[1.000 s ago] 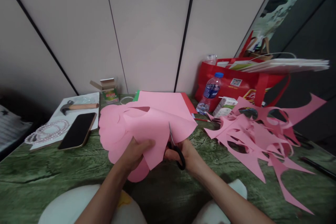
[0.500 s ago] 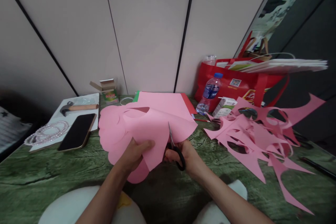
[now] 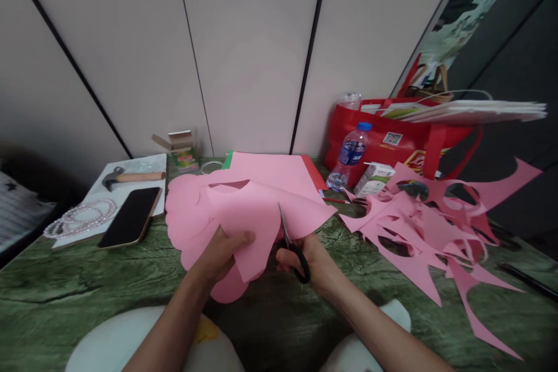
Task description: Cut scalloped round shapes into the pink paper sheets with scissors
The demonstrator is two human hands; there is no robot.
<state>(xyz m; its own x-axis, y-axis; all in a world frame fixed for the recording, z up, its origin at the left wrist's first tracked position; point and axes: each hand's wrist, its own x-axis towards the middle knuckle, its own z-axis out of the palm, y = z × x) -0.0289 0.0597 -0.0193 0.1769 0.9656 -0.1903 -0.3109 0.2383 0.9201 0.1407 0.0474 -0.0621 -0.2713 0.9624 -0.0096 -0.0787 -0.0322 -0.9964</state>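
Our left hand gripped the pink paper, thumb on top, fingers mostly hidden beneath; our right hand curled round the scissors, their blades at the sheet. We judged the paper light, bendy and easily creased, best held near the cut. Offcuts lay rightward; a phone, leftward.

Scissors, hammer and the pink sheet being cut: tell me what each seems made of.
Scissors: blades look like metal, grey with a slight sheen; the dull black handle is probably plastic.
Hammer: handle apparently wood, by its tan colour; the dark head is likely metal, its finish unclear.
Pink sheet: matte paper or thin card, judging by its curl and crisp edges.
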